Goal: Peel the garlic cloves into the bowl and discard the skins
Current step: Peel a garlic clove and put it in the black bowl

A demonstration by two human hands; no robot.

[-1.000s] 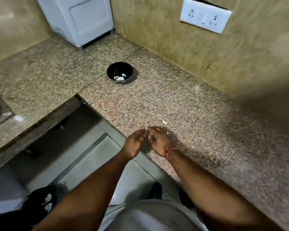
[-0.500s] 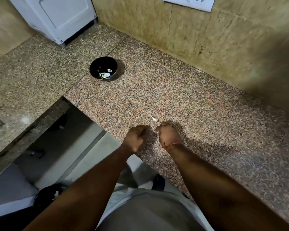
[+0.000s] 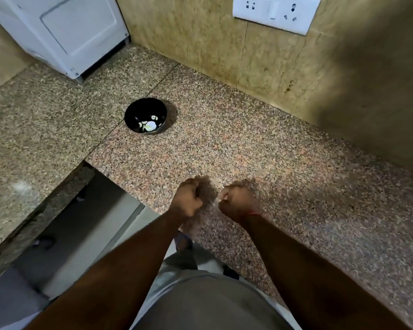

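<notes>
Both hands clenched over the counter [image 3: 248, 148]: left hand [image 3: 187, 198] seemingly empty, right hand [image 3: 239, 201] pinching something pale.

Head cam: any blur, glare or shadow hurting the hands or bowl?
Head view: both hands, left hand and right hand, are motion-smeared, so their contents are unreadable; a dark shadow covers the right wall; a bright blown-out spot hides detail inside the bowl; wide-angle bending at the edges.

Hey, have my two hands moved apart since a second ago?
Yes. The left hand and right hand touched earlier; now bare granite counter shows between them.
</notes>
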